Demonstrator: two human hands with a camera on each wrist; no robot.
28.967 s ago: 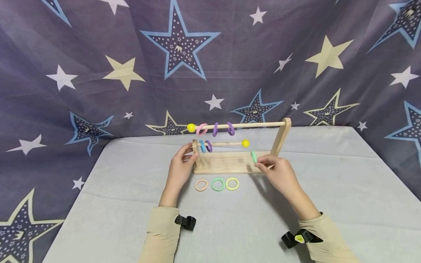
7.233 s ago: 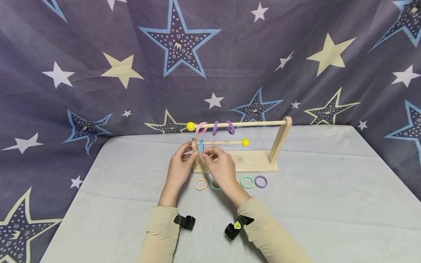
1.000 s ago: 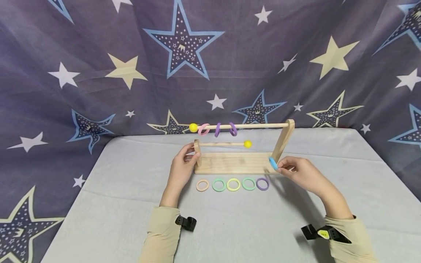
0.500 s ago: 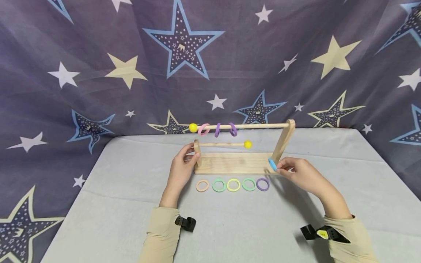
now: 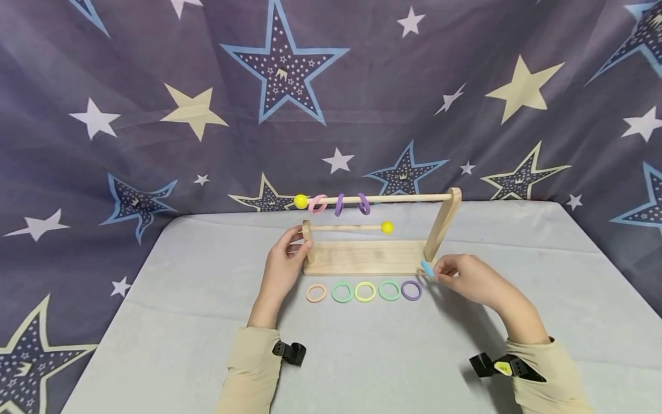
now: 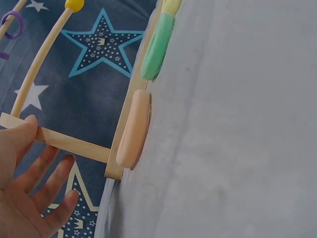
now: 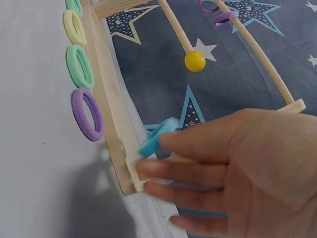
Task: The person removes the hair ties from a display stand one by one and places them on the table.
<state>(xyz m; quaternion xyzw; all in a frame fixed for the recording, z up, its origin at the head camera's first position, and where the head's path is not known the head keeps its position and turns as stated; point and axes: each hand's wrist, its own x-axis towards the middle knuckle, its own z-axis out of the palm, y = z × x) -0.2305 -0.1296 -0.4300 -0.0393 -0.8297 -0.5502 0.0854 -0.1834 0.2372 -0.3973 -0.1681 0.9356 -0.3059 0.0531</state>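
My left hand [image 5: 281,267] grips the short left upright [image 6: 74,144] of a wooden rack [image 5: 369,259], thumb on its near side. Between thumb and fingertips, my right hand [image 5: 473,279] pinches a blue ring-shaped hair tie [image 7: 158,136], just off the front right corner of the base. On the table before the rack lie, left to right, a peach hair tie [image 6: 133,129], a green one, a yellow hair tie [image 5: 365,291], another green hair tie [image 7: 79,67] and a purple hair tie [image 7: 88,114]. The lower rod [image 5: 349,227] carries no hair ties.
A pink hair tie [image 5: 317,204] and two purple ones hang on the upper rod [image 5: 405,198], which has a yellow ball [image 5: 301,201] at its left end. Another yellow ball [image 7: 194,61] tips the lower rod. A star-patterned cloth [image 5: 207,161] hangs behind the table.
The blue hair tie came off the lower rod and moved right; over the last half second my right hand lowered it toward the table. My left hand stays on the upright.
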